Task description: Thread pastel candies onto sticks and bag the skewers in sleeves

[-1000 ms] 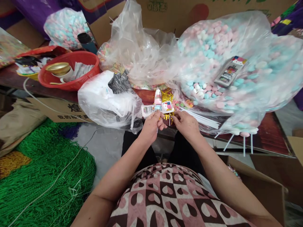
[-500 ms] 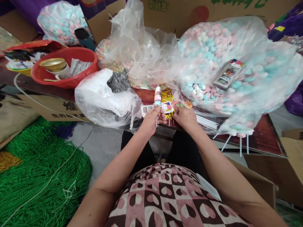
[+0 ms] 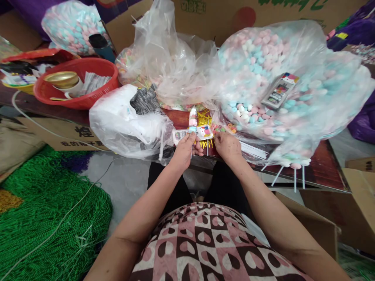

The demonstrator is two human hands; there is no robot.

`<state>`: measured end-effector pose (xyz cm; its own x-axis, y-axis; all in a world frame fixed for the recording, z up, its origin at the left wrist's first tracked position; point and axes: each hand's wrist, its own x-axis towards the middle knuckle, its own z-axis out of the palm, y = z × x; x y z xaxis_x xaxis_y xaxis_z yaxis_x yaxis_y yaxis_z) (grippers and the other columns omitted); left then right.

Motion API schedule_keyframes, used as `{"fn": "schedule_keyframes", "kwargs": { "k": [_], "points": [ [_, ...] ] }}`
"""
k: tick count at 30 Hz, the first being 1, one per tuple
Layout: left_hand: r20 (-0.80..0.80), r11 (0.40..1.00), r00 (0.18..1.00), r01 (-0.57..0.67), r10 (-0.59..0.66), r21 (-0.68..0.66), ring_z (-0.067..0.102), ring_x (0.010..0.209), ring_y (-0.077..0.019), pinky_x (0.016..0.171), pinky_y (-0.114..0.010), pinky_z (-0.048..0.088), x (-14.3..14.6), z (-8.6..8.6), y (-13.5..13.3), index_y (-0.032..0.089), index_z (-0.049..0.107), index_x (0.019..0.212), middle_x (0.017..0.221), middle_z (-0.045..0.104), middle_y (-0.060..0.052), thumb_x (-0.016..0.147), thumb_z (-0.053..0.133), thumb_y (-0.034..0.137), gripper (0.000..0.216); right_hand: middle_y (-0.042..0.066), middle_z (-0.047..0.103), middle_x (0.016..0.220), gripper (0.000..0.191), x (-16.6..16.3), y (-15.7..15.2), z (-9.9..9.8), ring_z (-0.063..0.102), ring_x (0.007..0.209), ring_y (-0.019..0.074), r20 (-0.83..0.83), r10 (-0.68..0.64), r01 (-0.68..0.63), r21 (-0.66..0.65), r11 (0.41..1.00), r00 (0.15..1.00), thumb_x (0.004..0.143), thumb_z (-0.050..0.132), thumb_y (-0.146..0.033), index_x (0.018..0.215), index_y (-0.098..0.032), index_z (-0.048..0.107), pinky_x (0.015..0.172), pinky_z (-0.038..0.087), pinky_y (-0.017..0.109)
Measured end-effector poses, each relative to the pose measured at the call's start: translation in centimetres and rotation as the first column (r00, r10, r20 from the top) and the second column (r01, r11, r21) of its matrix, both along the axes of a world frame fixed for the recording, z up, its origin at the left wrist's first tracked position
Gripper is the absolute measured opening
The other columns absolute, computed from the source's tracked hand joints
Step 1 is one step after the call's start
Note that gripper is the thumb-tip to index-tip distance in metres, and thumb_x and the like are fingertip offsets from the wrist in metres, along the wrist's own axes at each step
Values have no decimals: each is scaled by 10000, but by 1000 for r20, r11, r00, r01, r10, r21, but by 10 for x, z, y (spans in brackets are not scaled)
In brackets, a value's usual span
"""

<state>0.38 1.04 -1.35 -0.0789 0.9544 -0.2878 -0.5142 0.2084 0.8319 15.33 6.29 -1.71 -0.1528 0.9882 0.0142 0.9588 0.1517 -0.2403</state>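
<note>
My left hand is closed on a marshmallow skewer, gripping it low down, with the wrapped pink, white and blue candies pointing away from me. Its thin stick shows below my fingers. A printed card lies beside the skewer, and a white printed label shows left of my thumb. My right hand is curled closed near the gummy candies; whatever its fingertips pinch is hidden. Yellow twist ties lie between and beyond the hands.
A big bag of pastel marshmallows fills the right, with a printed pack on it. White sticks and several marshmallow sticks lie near the front edge. Left are a white plastic bag and a red basket.
The whole view has shifted slightly left. Both hands keep nearly the same pose, the left one still holding the marshmallow skewer.
</note>
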Motion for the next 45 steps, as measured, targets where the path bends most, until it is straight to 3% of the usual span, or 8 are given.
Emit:
{"fn": "schedule_keyframes", "kwargs": {
  "k": [8,15,20,27,36,38,42,45],
  "points": [
    [-20,999,1000,21,-20,27,524,448,-83,433,-192,462,-2,-2,-1,173,531,823,526,477,68,841,628,521,361,71,717,758,199,31,8,2,606,697,195,-170,-9,2,-39,999,985,809,534,-282,745,-179,692,625,363,284],
    [-36,1000,999,13,-13,-17,336,345,-36,331,-147,213,1,1,-3,183,505,783,466,333,109,825,645,534,380,37,672,665,194,47,2,-5,579,636,168,-435,-28,-3,-71,997,900,806,508,-296,723,-178,638,604,381,265],
    [-37,999,999,14,-15,-37,318,347,-35,337,-152,194,4,1,-4,182,505,785,461,324,109,824,643,532,379,27,644,625,181,47,1,-12,562,610,162,-463,-50,18,-73,997,885,784,514,-299,690,-182,615,595,377,266],
    [-44,1000,999,24,-24,-3,322,351,-31,336,-156,188,4,-4,-3,182,521,797,470,332,110,773,681,565,416,17,629,622,182,47,-3,-5,553,607,157,-529,-69,40,-67,997,846,764,520,-328,708,-179,608,602,396,268],
    [-50,999,998,33,-33,1,324,352,-34,331,-156,193,2,-4,-3,179,531,800,470,342,109,746,697,579,436,10,636,645,180,42,-6,-2,554,544,136,-723,-147,17,-184,983,675,768,523,-364,741,-191,568,561,423,254],
    [-52,1000,998,29,-29,-2,324,354,-35,331,-155,195,2,-4,-3,178,533,802,470,340,109,742,700,579,438,18,649,665,182,43,-7,-1,563,563,143,-707,-123,28,-144,989,697,787,514,-358,767,-189,579,586,436,265],
    [-57,1000,998,24,-24,-3,329,357,-37,330,-152,198,2,-4,-3,175,533,797,471,340,107,737,705,577,440,57,689,743,174,46,-9,-1,617,677,193,-449,-83,102,18,995,890,812,508,-285,822,-178,645,688,459,311],
    [-56,1000,998,24,-24,-3,328,358,-37,329,-151,197,3,-5,-3,175,536,800,470,337,107,739,703,577,440,104,719,996,262,41,-13,-3,654,846,221,-335,25,26,148,989,942,849,487,-235,1003,-177,691,774,481,329]
  ]
}}
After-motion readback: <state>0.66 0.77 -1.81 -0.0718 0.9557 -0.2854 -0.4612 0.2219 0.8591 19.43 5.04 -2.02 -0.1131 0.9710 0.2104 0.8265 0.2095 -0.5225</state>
